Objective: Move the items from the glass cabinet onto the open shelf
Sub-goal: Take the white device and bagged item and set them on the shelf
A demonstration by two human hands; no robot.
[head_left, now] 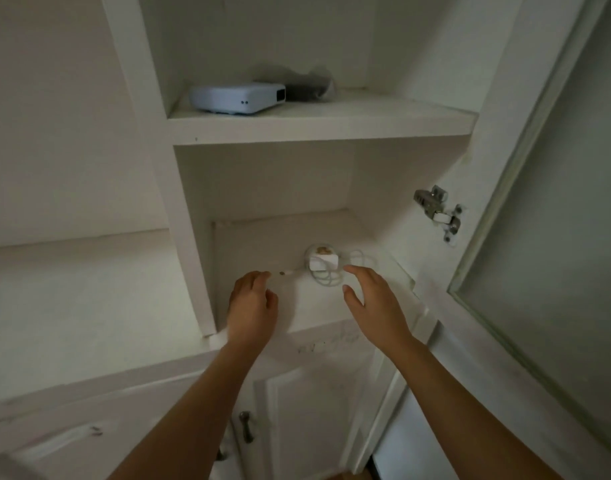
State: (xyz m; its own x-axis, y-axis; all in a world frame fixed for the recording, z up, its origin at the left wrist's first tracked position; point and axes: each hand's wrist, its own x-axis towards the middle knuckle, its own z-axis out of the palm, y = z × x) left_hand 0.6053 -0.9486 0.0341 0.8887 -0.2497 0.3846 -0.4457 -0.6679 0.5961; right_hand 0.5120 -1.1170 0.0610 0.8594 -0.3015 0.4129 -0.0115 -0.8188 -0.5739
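Note:
A white charger block (pixel 324 261) with its coiled white cable (pixel 331 277) lies on the lower shelf (pixel 262 244) of the opened glass cabinet. The cable's plug end (pixel 286 272) stretches left toward my left hand (pixel 252 303), whose fingertips nearly touch it; I cannot tell if they pinch it. My right hand (pixel 369 299) hovers just right of the coil, fingers spread, holding nothing. On the upper shelf (pixel 317 126) sits a white box-shaped device (pixel 236 98) with a dark bundle (pixel 305 88) behind it.
The glass door (pixel 556 216) stands swung open at the right, its metal hinge (pixel 437 211) showing. To the left is the open shelf (pixel 75 265), a bare white ledge. Below are white cupboard doors with a metal handle (pixel 245 426).

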